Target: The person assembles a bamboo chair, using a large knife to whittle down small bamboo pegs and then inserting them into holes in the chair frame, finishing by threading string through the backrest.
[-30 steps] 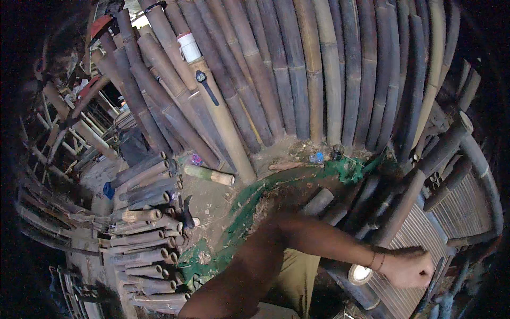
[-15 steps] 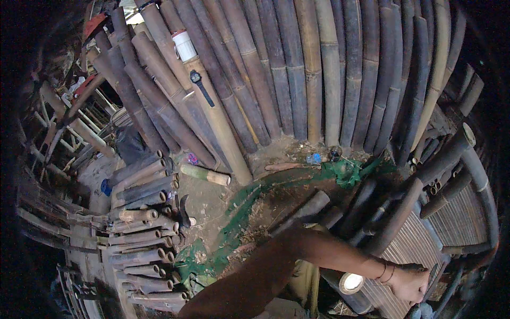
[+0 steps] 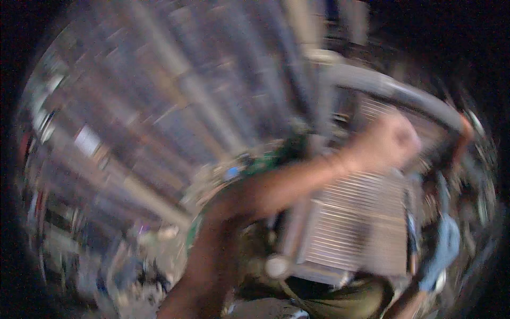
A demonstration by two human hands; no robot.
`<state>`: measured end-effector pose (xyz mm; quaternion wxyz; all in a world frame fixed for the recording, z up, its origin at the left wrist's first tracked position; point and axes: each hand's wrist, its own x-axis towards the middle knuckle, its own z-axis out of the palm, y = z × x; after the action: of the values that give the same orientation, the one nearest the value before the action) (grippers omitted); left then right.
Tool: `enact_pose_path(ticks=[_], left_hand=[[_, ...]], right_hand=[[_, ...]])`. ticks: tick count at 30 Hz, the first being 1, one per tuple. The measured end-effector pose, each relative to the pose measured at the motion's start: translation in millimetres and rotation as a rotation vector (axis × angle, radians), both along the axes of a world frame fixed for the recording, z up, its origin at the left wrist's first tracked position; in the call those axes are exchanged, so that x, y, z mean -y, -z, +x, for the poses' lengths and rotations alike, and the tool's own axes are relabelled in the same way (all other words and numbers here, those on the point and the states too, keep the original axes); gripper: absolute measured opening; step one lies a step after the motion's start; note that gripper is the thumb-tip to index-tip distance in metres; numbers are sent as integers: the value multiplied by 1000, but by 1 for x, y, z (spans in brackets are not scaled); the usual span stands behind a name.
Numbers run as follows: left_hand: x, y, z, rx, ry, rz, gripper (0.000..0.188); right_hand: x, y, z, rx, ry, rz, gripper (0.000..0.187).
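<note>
Everything is smeared by motion. My left arm reaches up from the lower left, and my left hand [image 3: 393, 141] is over the upper part of a slatted bamboo seat [image 3: 340, 234]. Its fingers look curled into a fist; whatever may be inside is hidden. Low on the right, beside the seat, is my right hand [image 3: 445, 244] in a light blue-grey glove. Blur hides how its fingers are set and whether it holds anything. A thick bamboo rail [image 3: 393, 87] curves behind my left hand.
Long dark bamboo poles [image 3: 175, 80] lean in a row at the back and left. A white container [image 3: 86, 141] rests among them. Green netting [image 3: 276, 159] and a small blue item [image 3: 232, 173] lie at the poles' feet.
The view has swung to the right, bringing the slatted seat toward the middle. My left hand now appears higher, above the seat. My gloved right hand shows more fully at the right.
</note>
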<state>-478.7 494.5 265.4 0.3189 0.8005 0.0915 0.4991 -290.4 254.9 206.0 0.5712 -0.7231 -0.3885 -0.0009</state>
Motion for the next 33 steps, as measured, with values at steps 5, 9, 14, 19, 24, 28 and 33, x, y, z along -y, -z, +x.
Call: enact_pose_path(ticks=[5, 9, 14, 19, 24, 28, 33], left_hand=[[-107, -55, 56, -367, -231, 224, 51], [-156, -63, 136, -571, -232, 177, 74], [-199, -58, 196, -864, -56, -96, 90], [-254, -46, 216, -878, 212, -512, 80], [-244, -48, 233, -914, 412, -765, 81], [-233, -54, 222, -934, 399, -861, 92], [-232, -55, 219, -977, 442, -828, 94]], right_hand=[[-78, -13, 3, 45, -35, 45, 18], [-113, -1, 37, -42, -83, 101, 20], [-164, 13, 71, 303, -98, 268, 24], [-210, 9, 67, -39, -190, 245, 28], [-241, 26, 87, 111, -153, 350, 30], [-251, 21, 77, -160, -154, 284, 31], [-263, 21, 76, -150, -95, 271, 32]])
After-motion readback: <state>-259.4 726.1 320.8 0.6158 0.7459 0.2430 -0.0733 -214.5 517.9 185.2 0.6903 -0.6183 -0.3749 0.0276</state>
